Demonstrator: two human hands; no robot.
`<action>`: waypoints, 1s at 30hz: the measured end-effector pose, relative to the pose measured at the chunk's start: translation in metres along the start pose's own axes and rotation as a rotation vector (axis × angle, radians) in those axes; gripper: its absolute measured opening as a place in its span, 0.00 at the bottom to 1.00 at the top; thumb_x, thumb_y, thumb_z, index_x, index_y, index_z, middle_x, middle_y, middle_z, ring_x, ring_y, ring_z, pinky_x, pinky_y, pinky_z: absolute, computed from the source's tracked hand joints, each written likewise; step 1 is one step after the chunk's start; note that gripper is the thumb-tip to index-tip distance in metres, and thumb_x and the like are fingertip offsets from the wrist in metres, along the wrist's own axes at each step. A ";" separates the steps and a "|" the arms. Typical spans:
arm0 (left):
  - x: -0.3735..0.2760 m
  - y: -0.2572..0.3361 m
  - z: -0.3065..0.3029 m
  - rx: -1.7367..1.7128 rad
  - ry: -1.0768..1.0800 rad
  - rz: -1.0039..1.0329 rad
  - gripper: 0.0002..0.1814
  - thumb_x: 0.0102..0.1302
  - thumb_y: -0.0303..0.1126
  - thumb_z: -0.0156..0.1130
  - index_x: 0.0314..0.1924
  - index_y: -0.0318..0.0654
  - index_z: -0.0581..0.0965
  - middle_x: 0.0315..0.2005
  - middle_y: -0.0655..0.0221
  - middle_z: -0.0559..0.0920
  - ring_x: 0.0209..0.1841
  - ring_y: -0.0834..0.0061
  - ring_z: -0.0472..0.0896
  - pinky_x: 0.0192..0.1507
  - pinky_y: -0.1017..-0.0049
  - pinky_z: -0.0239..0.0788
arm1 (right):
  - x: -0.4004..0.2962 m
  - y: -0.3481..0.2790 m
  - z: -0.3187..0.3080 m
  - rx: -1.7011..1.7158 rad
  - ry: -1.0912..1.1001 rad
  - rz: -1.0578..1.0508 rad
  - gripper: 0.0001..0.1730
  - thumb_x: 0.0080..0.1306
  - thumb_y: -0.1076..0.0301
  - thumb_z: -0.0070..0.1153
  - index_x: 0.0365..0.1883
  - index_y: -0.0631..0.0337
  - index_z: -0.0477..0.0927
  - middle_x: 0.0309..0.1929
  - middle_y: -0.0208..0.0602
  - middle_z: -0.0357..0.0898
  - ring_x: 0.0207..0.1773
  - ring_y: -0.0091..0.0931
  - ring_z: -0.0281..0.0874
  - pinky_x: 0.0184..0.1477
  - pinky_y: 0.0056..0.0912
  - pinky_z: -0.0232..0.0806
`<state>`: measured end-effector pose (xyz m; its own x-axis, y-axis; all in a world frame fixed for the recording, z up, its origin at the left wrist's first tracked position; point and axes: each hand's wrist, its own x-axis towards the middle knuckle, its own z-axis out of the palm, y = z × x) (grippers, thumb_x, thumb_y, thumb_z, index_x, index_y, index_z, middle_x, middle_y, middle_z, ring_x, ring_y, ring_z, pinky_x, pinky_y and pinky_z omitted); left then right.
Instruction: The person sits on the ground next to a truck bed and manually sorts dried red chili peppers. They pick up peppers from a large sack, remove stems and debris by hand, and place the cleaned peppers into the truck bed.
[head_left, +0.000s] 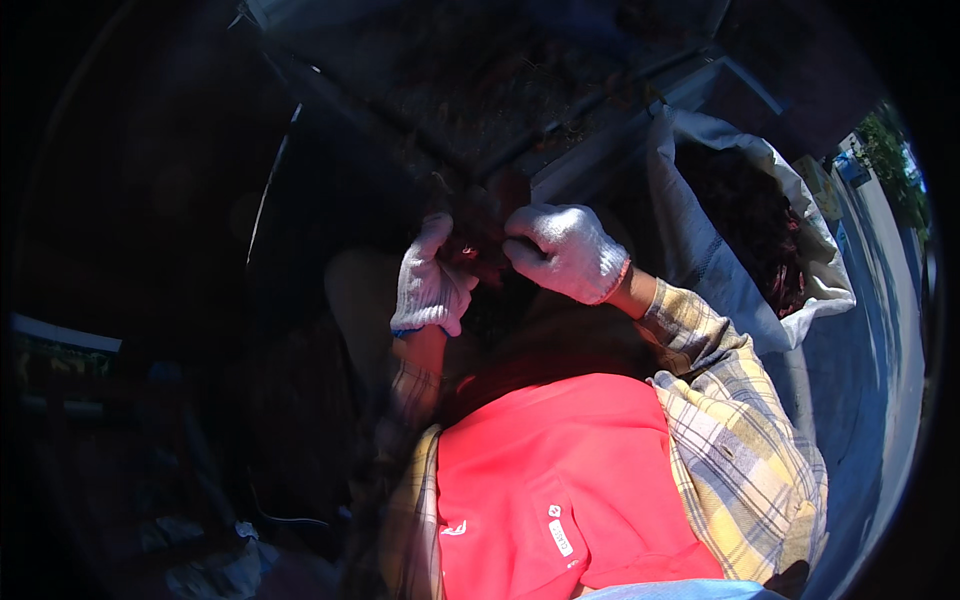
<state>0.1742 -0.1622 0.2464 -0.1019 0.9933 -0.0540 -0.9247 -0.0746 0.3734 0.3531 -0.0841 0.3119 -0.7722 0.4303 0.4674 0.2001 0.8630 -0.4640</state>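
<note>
My left hand (433, 281), in a white knit glove with a blue-edged cuff, grips a dark reddish clump (474, 259), possibly dried chillies; shadow hides its exact kind. Close to its right is my right hand (566, 251), in a similar glove with an orange-edged cuff. Its fingers curl towards the thumb, next to the clump; whether anything is pinched there is hidden. Beyond the hands, a dark surface (480, 97) carries thin stem-like bits, dimly seen. To the right stands a white woven sack (686, 217), its mouth rolled open around dark red, shiny pieces (750, 217).
A red apron or shirt front (555, 465) covers my lap under a plaid shirt (750, 427). Crumpled pale plastic (225, 562) lies at lower left in deep shade. Past the sack are a yellowish box (817, 184), sunlit pavement (885, 262) and green plants (889, 150).
</note>
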 end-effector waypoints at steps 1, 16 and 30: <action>0.000 0.000 0.000 0.012 -0.004 -0.009 0.19 0.74 0.39 0.53 0.55 0.31 0.73 0.44 0.48 0.83 0.39 0.50 0.86 0.31 0.55 0.84 | -0.003 -0.006 0.003 -0.017 -0.024 -0.003 0.09 0.59 0.73 0.62 0.38 0.63 0.83 0.31 0.44 0.82 0.30 0.41 0.82 0.34 0.35 0.75; -0.005 -0.002 0.025 0.375 -0.054 0.069 0.13 0.66 0.25 0.58 0.51 0.35 0.76 0.35 0.59 0.82 0.35 0.64 0.85 0.30 0.70 0.81 | 0.034 0.016 0.007 0.713 0.009 0.248 0.10 0.68 0.69 0.59 0.40 0.69 0.82 0.31 0.37 0.81 0.28 0.25 0.83 0.30 0.24 0.75; -0.017 0.003 0.037 0.674 -0.017 0.045 0.09 0.64 0.26 0.65 0.43 0.31 0.80 0.31 0.63 0.83 0.26 0.74 0.82 0.24 0.78 0.74 | 0.030 0.000 0.007 0.213 0.147 0.035 0.07 0.63 0.71 0.60 0.37 0.64 0.82 0.34 0.42 0.81 0.37 0.38 0.81 0.41 0.37 0.73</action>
<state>0.1871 -0.1759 0.2823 -0.1239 0.9922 -0.0123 -0.4878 -0.0501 0.8715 0.3260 -0.0727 0.3204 -0.6680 0.5063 0.5454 0.0814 0.7782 -0.6227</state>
